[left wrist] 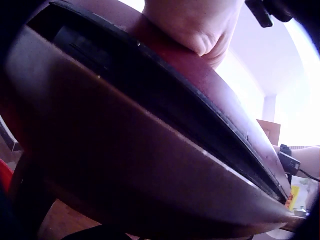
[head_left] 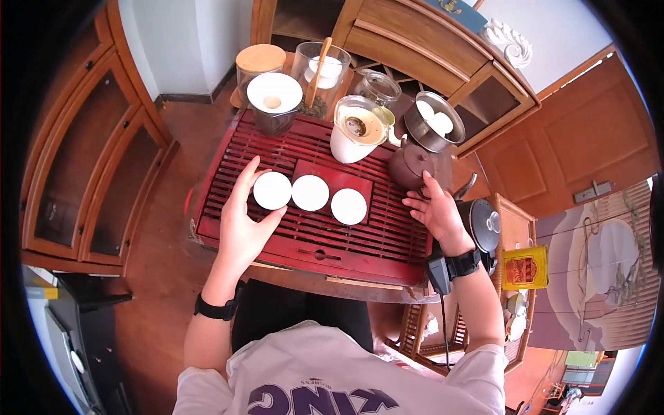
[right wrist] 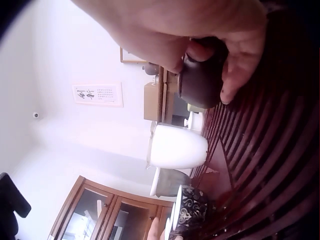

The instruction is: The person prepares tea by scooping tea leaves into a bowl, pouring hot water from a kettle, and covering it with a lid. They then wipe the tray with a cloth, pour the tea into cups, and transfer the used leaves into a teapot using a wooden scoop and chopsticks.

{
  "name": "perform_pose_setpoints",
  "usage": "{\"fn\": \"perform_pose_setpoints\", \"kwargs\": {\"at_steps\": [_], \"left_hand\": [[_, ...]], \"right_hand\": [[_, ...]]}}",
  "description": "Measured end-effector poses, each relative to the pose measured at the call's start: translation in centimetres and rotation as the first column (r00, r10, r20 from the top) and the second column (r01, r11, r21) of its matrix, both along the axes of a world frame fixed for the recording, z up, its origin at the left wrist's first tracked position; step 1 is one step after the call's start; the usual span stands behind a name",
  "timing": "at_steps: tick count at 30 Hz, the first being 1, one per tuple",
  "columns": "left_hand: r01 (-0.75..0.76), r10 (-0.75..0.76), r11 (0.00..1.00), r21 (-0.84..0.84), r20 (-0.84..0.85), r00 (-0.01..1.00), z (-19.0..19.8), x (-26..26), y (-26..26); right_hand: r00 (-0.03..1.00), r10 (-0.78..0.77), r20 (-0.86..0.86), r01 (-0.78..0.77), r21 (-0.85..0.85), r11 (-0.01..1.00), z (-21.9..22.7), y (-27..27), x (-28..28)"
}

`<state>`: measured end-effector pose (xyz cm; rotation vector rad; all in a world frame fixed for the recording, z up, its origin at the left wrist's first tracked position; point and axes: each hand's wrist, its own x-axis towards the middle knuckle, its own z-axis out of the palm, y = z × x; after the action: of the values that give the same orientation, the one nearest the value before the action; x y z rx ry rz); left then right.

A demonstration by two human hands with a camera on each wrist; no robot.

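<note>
Three small cups stand in a row on the slatted red tea tray (head_left: pixel 311 257), their round tops white in the head view. My left hand (head_left: pixel 243 225) has its thumb and fingers curved round the leftmost cup (head_left: pixel 272 191). In the right wrist view a cup (right wrist: pixel 192 207) shows a dark, patterned outside. The middle cup (head_left: pixel 310 193) and the right cup (head_left: pixel 348 207) stand apart from both hands. My right hand (head_left: pixel 440 211) holds a dark brown teapot (head_left: pixel 409 166) at its near side, thumb and fingers on either side in the right wrist view. The left wrist view shows no cup.
Behind the cups stands a white pitcher with a strainer (head_left: pixel 356 131). A white-topped bowl (head_left: pixel 274 93), glass jars and a metal pot (head_left: pixel 434 123) line the back. A black kettle (head_left: pixel 481 225) sits right of the tray, near a yellow tin (head_left: pixel 524 268).
</note>
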<state>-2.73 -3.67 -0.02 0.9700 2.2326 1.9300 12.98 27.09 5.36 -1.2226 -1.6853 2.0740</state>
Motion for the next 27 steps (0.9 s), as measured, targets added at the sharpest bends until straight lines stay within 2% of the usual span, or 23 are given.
{"fn": "perform_pose_setpoints", "kwargs": {"at_steps": [4,13,16,21,23,25,27], "left_hand": [[0.004,-0.004,1.000,-0.015,-0.007,1.000,-0.1,-0.1,-0.2],[0.020,-0.020,1.000,-0.007,-0.008,1.000,-0.1,0.0,-0.1],[0.002,-0.003,1.000,-0.028,-0.030,1.000,-0.3,-0.2,-0.2],[-0.003,0.003,1.000,-0.019,-0.028,1.000,0.0,-0.2,-0.2],[-0.007,0.007,1.000,-0.013,-0.030,1.000,-0.1,-0.1,-0.2],[0.005,-0.005,1.000,-0.001,-0.043,0.999,-0.2,-0.2,-0.2],[0.002,-0.002,1.000,0.011,-0.042,0.999,0.0,-0.3,-0.1]], "right_hand": [[0.990,-0.142,-0.014,0.143,0.080,0.986,-0.9,-0.7,-0.2],[0.968,-0.203,-0.149,0.206,0.006,0.978,-0.9,-1.2,0.8],[0.964,-0.217,-0.154,0.226,0.042,0.973,-0.5,-1.4,1.1],[0.967,-0.164,-0.194,0.201,0.193,0.960,2.0,-2.8,1.1],[0.972,-0.115,-0.205,0.176,0.305,0.936,3.6,-3.0,1.1],[0.969,0.005,-0.248,0.101,0.415,0.904,5.5,-3.2,1.1],[0.960,0.077,-0.269,0.053,0.447,0.893,7.2,-3.8,0.6]]}}
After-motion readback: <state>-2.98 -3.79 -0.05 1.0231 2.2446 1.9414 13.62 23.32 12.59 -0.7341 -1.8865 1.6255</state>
